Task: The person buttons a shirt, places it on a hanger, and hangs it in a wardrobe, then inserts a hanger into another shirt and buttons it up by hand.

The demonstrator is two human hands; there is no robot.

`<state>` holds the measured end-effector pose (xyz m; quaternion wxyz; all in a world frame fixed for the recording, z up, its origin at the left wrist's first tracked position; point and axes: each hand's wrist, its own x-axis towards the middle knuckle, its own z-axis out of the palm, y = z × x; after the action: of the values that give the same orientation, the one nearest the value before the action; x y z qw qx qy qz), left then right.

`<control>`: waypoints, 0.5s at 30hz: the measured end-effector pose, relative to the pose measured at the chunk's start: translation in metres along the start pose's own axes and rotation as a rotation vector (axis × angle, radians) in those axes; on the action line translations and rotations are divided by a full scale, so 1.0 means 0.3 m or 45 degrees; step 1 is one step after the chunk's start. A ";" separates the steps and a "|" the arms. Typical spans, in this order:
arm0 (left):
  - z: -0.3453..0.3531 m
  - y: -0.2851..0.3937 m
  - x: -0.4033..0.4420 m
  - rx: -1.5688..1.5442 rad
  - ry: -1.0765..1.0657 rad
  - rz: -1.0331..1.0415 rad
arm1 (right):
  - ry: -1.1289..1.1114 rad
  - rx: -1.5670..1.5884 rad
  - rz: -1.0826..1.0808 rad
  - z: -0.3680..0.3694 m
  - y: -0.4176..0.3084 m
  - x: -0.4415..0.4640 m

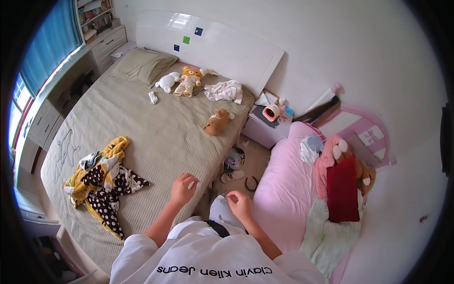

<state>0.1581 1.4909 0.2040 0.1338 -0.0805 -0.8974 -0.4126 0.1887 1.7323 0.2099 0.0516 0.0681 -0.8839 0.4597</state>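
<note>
ok going left to right: lower left of the frame there's a rumpled pile of clothes (pixel 101 187) on the big bed (pixel 156 151). With folds that loose I'd get fingers well underneath before lifting, or the layers will probably drag. Bottom centre, the left hand (pixel 185 188) is at the right side of that bed, fingers loosely curled, thumb apart, nothing in it; can't tell if it touches the sheet. Keeping it relaxed seems right imo. Above it, mid-frame, a brown plush toy (pixel 218 122) lies near the bed's edge, easy to knock off I'd guess. There's a slipper (pixel 232 176) in the gap too, so mind your feet. The right hand (pixel 240 204) has thumb and fingertips close together by the grey trouser leg (pixel 219 210), can't tell if it's pinching anything. Pink bedding (pixel 283 180) sits just right of it, better smoothed flat-palmed than grabbed
</note>
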 end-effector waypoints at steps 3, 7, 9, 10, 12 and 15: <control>0.011 -0.041 0.106 0.023 0.002 -0.069 | -0.062 0.006 -0.019 0.013 0.069 0.157; 0.055 -0.105 0.295 0.090 0.026 -0.156 | -0.165 0.026 -0.001 0.045 0.175 0.407; 0.091 -0.127 0.409 0.098 0.015 -0.219 | -0.230 0.039 -0.030 0.065 0.236 0.554; 0.108 -0.129 0.471 0.107 -0.028 -0.235 | -0.245 0.035 -0.052 0.067 0.258 0.627; 0.151 -0.128 0.618 0.116 -0.107 -0.253 | -0.339 0.043 0.003 0.059 0.307 0.785; 0.239 -0.118 0.849 0.116 -0.214 -0.301 | -0.343 -0.034 -0.102 0.048 0.401 1.033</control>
<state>-0.1057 1.5314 0.2119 0.0123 -0.0025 -0.9265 -0.3760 -0.1372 1.7661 0.1524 -0.0485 0.1637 -0.8855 0.4321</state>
